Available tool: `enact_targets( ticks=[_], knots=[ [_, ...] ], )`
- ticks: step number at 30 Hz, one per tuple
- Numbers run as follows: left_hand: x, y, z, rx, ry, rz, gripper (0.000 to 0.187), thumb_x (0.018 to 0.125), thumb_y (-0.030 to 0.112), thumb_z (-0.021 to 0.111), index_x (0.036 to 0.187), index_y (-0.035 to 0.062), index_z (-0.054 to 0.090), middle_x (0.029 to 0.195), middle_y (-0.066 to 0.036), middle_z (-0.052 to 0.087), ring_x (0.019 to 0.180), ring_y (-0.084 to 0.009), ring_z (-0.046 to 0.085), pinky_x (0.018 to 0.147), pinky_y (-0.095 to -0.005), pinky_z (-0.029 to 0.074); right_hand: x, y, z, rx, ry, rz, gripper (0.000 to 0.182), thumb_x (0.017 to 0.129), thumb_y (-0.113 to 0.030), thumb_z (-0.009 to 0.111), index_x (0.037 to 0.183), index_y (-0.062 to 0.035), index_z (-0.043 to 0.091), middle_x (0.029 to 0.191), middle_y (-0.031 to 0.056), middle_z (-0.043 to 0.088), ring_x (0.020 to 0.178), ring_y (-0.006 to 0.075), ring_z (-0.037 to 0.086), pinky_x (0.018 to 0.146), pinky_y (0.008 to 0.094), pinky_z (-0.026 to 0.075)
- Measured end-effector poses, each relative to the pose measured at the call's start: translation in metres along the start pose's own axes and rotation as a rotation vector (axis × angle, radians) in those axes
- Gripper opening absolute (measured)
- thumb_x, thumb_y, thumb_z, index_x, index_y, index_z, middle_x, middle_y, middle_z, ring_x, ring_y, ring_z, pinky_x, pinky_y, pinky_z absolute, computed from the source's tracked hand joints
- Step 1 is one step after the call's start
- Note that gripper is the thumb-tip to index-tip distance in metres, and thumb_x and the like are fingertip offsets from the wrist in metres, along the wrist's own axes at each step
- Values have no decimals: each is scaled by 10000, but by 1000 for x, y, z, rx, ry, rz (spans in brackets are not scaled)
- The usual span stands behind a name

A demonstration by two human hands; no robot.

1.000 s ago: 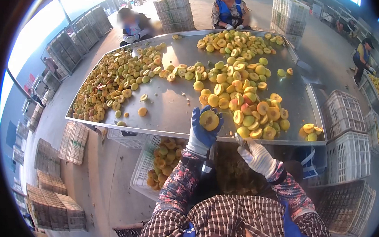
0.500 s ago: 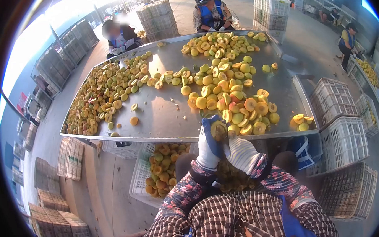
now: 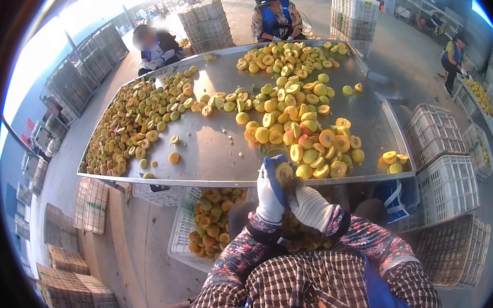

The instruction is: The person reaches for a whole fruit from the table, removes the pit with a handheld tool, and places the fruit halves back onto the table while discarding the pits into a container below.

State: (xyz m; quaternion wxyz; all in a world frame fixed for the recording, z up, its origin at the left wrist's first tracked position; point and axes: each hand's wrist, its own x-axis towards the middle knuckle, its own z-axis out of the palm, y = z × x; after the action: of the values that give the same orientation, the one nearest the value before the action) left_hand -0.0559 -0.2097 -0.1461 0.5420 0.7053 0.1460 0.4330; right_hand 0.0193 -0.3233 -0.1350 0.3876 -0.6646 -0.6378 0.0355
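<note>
My left hand [image 3: 271, 193], in a white glove with blue on it, is closed around a cut yellow peach [image 3: 284, 173] just over the near edge of the metal table [image 3: 213, 156]. Pressed close beside it, my right hand [image 3: 312, 207] in a white striped glove has its fingers curled by the fruit's lower side. What those fingers grip is hidden. Right beyond my hands lies a heap of halved yellow peaches [image 3: 313, 144], many with the cut face up.
A white crate [image 3: 177, 229] of peach halves stands below the table edge on the left. Stacked crates [image 3: 446, 184] rise on the right. A larger peach pile [image 3: 137, 118] covers the table's left side. Two people [image 3: 275, 19] sit across the table.
Both hands stay together at the table edge around the same peach. My right hand has shifted slightly down, and the fruit has turned a little in my left hand.
</note>
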Motion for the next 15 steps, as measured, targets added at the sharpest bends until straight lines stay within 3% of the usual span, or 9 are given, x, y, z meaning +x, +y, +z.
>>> enact_targets(
  ticks=[2,3,5,6,8,9,12,13,15],
  knots=[
    [0,-1,1,-26,27,15,225,1027,132,474,1197,-12,499,1078,-120,603,968,-246,640,896,-365,546,-4,11,10,117,44,116,256,948,-184,487,1058,45,522,868,284,626,840,473,613,726,529,505],
    [2,-9,2,-25,28,19,225,1027,132,474,1197,-12,499,1078,-120,603,968,-246,640,896,-365,546,0,11,1,77,-77,172,262,949,-191,494,1066,41,525,889,287,625,840,472,611,725,527,503],
    [4,-30,5,-421,107,-202,308,1054,249,452,1207,-16,493,1076,-121,608,954,-234,642,893,-358,546,10,7,-16,50,-255,287,293,945,-217,521,1082,43,528,918,301,617,840,476,604,726,526,495],
    [5,-19,1,-423,105,-207,308,1054,249,452,1207,-16,493,1076,-121,608,954,-234,642,893,-358,546,7,10,-13,51,-256,292,293,945,-217,521,1082,43,528,918,301,617,840,476,604,726,526,495],
    [11,16,-10,411,-84,222,399,1066,344,405,1157,-25,528,1067,-127,613,941,-240,649,874,-376,559,3,16,-6,110,-179,199,261,951,-196,528,1090,24,537,940,266,629,863,435,619,766,480,499],
    [10,-4,-7,-213,-29,-171,458,1062,392,394,1094,-34,560,1032,-137,630,903,-246,659,843,-382,571,2,7,-9,282,-157,158,226,962,-163,525,1110,6,546,988,220,632,909,373,620,827,423,490],
    [5,-12,-5,-277,58,-218,494,1060,420,387,1056,-38,574,986,-147,642,875,-232,664,824,-363,571,-2,3,-13,436,-264,164,218,975,-139,513,1138,0,549,1036,195,625,953,332,605,868,384,474],
    [4,-13,-3,-275,59,-219,494,1060,420,387,1056,-37,574,986,-147,642,875,-232,664,824,-363,571,-3,4,-7,394,-158,68,256,978,-172,526,1164,3,541,998,186,630,910,334,613,849,393,483],
    [4,-13,-2,-294,123,-196,492,1062,413,382,1051,-43,569,954,-147,652,840,-229,673,815,-365,575,-2,5,-7,338,-152,103,272,979,-191,534,1172,2,537,988,170,631,906,329,615,854,398,481]
  ],
)
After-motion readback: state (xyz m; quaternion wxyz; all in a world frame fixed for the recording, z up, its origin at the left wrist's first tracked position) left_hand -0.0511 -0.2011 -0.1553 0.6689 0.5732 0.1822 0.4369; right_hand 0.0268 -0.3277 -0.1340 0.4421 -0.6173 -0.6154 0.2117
